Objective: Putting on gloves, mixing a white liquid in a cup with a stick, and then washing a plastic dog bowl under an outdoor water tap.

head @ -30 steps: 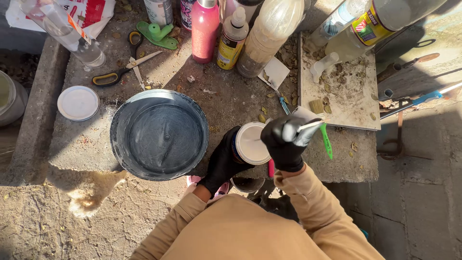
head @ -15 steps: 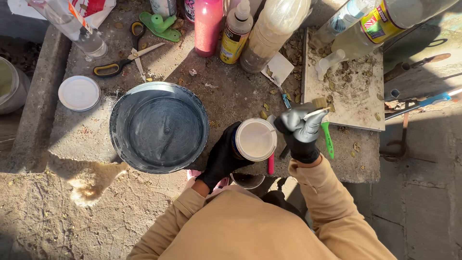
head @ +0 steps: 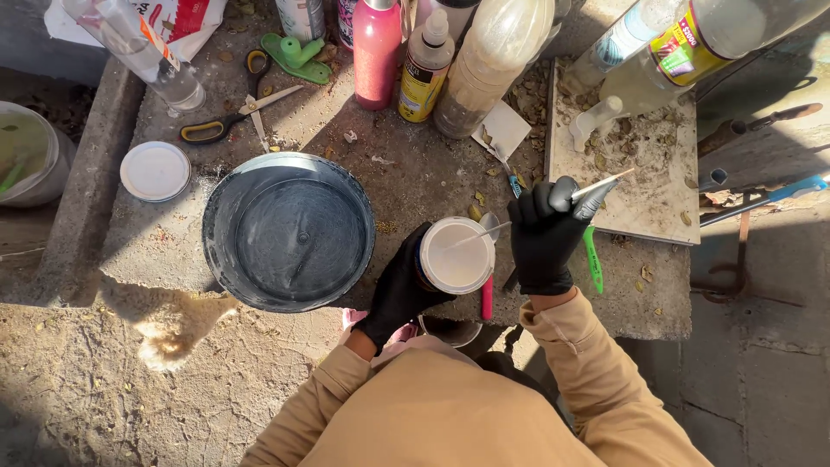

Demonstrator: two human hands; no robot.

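Sleeves of a tan jacket fill the near edge, and from them two black-gloved hands reach onto the rough concrete desk [head: 406, 186]. The left hand [head: 399, 290] is wrapped around the side of a small white cup [head: 456, 256], gripping it upright just off the desk's near edge. The right hand [head: 545, 238] is closed around a thin stick [head: 553, 203] together with a grey tool, the stick's fine end reaching down to the cup's pale contents from the 2 o'clock side. Half a second ago that hand sat higher and closer to the cup with the stick tilted up; now it has swung out toward 3 o'clock and the tip lies across the cup's surface, which reads as stirring or scraping under way rather than finished. A pink handle and a green handle lie beneath the hands.

At 9 o'clock of the cup stands a large dark round basin [head: 290, 232], unmoved, and beyond it at 10 o'clock a white lid [head: 155, 171]. At 2 o'clock lies a pale tile slab [head: 657, 195] strewn with crumbs. Farther off, at 12 o'clock, stand a pink bottle [head: 377, 52], a yellow-labelled bottle [head: 425, 69] and a tall cloudy bottle [head: 493, 65], with yellow-handled scissors [head: 226, 125] at 11 o'clock.
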